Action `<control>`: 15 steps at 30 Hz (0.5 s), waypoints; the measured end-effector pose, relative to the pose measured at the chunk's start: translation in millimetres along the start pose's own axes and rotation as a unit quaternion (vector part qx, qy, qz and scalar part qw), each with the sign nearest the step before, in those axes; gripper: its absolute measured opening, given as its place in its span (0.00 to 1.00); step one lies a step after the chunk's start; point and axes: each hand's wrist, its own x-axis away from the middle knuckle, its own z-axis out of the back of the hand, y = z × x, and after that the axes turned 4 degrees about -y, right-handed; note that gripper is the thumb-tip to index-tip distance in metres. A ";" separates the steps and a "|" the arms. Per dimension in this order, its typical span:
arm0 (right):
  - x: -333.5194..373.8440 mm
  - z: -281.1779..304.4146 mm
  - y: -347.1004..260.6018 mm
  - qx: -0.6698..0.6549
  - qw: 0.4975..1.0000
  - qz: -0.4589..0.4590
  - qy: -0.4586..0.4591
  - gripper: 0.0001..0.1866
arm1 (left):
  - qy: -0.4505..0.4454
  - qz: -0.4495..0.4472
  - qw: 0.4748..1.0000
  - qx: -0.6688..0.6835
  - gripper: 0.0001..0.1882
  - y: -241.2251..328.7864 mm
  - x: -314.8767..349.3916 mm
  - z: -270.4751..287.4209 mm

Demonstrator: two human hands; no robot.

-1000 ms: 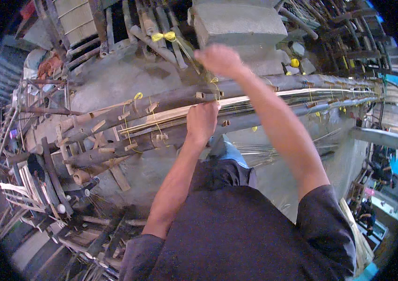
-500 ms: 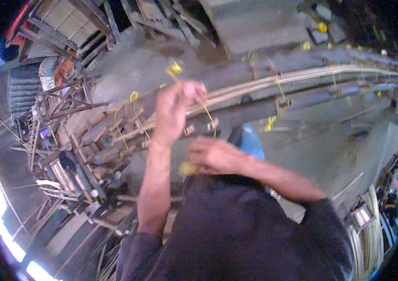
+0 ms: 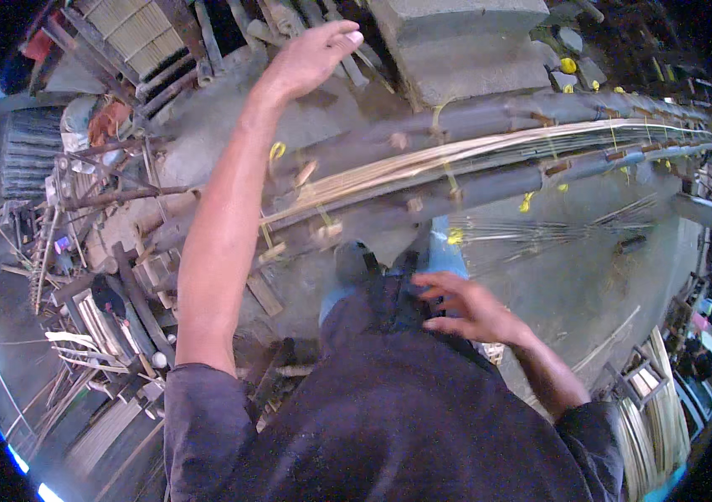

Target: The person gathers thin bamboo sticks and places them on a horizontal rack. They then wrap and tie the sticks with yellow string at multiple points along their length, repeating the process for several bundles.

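— Bamboo strips: where?
— One long pale bundle, lying between two dark poles on the floor.
— Hands?
— Two. Left hand raised, fingers loosely spread, empty. Right hand splayed at the waist, gripping nothing.

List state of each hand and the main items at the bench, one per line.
left hand: raised, open, holding nothing
right hand: open, fingers spread at the waist, empty
bundle of pale strips: lying lengthwise between the dark poles
dark poles: horizontal, tied with yellow ties
yellow ties: knotted, ends hanging loose
concrete block: resting behind the poles
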 end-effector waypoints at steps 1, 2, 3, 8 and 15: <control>-15.1 -44.6 10.6 -0.247 0.968 -0.047 0.021 0.22 | -0.030 0.041 0.997 0.054 0.25 1.6 21.4 6.9; -45.8 -71.6 24.3 -0.305 0.947 -0.096 0.026 0.20 | -0.059 0.073 0.990 0.109 0.24 13.8 44.4 18.9; -73.3 -76.5 41.3 -0.249 0.962 -0.108 0.034 0.19 | -0.087 0.101 0.978 0.158 0.24 25.9 63.8 31.9; -85.9 -87.3 1.3 0.287 0.952 0.055 0.094 0.11 | -0.147 0.173 0.972 -0.063 0.16 60.6 181.5 26.5; -240.8 -91.8 -188.9 0.554 0.769 0.316 -0.050 0.12 | 0.096 0.089 0.991 0.010 0.15 20.7 229.9 -43.1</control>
